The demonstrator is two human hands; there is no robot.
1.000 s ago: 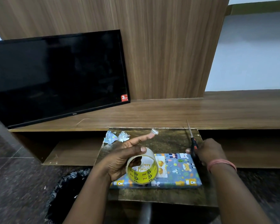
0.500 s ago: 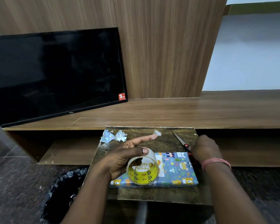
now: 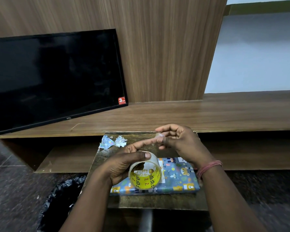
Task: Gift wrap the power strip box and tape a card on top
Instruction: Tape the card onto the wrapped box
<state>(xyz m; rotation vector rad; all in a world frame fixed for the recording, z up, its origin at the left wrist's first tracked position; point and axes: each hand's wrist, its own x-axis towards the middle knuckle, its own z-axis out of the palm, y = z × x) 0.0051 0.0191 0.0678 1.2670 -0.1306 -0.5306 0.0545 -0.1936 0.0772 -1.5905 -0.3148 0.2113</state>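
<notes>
Two hands worked mid-frame above the wrapped box (image 3: 177,180) on the tabletop (image 3: 157,200): left (image 3: 124,164) clamped on the tape roll (image 3: 145,174), right (image 3: 177,143) pinching a flimsy, sticky tape piece (image 3: 159,135), best held by its edge.

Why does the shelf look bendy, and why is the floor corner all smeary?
Head view: the wide-angle lens bows the long wooden shelf and tilts the TV; the lower right floor is smeared by blur, while the tape roll in the left hand is sharp; the dark TV screen only shows faint reflections; the right hand looks slightly soft.
</notes>
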